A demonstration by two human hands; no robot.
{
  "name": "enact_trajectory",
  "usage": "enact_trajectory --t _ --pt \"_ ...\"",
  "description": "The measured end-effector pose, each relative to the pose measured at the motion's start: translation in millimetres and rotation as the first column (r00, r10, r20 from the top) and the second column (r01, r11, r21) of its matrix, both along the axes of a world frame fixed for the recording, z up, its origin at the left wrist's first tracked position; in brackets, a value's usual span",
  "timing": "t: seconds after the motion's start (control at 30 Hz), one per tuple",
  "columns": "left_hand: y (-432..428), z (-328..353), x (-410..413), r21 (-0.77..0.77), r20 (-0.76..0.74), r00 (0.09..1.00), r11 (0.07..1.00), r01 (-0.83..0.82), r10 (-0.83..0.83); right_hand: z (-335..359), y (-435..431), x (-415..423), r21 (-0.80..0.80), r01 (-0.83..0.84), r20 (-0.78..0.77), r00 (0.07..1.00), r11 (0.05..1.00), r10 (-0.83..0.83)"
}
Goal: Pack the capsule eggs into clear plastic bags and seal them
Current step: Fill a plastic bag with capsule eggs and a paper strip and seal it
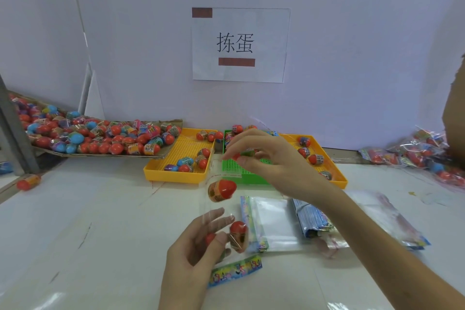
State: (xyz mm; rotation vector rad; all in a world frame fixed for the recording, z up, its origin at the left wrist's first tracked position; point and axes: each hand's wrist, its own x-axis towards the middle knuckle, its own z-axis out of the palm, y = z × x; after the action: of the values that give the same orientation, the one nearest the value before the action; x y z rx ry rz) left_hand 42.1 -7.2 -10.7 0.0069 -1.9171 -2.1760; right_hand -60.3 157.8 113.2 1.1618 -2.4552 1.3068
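Note:
My left hand (193, 257) grips a clear plastic bag (214, 211) near its lower end, where a colourful printed strip (235, 270) hangs. One red-topped capsule egg (238, 234) lies inside the bag beside my left thumb. A second orange and red egg (222, 190) sits higher up inside the bag, in mid air. My right hand (266, 158) is above it, thumb and forefinger pinched at the bag's upper edge. Several loose eggs lie in the left yellow tray (176, 173), the green tray (232, 167) and the right yellow tray (337, 173).
A cardboard sheet (105, 155) at the left carries a heap of capsule eggs. A stack of empty bags (274, 224) and foil packets (314, 221) lies right of my left hand. Filled bags (415, 153) pile up at the far right. One stray egg (29, 182) rests at the left edge.

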Motion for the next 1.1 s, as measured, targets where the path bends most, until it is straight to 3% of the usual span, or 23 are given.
enact_trajectory --t 0.13,0.33,0.57,0.67,0.9,1.1 --pt "0 -2 0 0.035 -0.002 1.0 0.999 -0.018 0.018 5 3 10 0.05 -0.031 -0.054 0.998 0.998 0.034" --pt "0 -1 0 0.052 -0.013 1.0 0.999 -0.002 0.003 0 2 19 0.249 -0.066 -0.08 0.993 0.966 0.089" --pt "-1 -5 -4 0.089 0.009 0.999 0.995 -0.036 0.035 -4 -1 19 0.074 0.067 -0.226 0.973 0.995 -0.049" --pt "-2 -8 -4 0.083 0.0 0.999 0.996 -0.036 0.036 -5 -2 20 0.046 0.073 -0.175 0.982 0.996 -0.064" --pt "-3 -9 -5 0.02 -0.024 1.0 1.0 -0.02 0.02 -13 -9 16 0.194 0.187 -0.33 0.937 0.963 -0.115" --pt "-2 -10 -3 -0.01 -0.037 0.997 0.998 -0.065 0.065 -15 -7 17 0.297 0.142 -0.277 0.959 0.944 -0.057"
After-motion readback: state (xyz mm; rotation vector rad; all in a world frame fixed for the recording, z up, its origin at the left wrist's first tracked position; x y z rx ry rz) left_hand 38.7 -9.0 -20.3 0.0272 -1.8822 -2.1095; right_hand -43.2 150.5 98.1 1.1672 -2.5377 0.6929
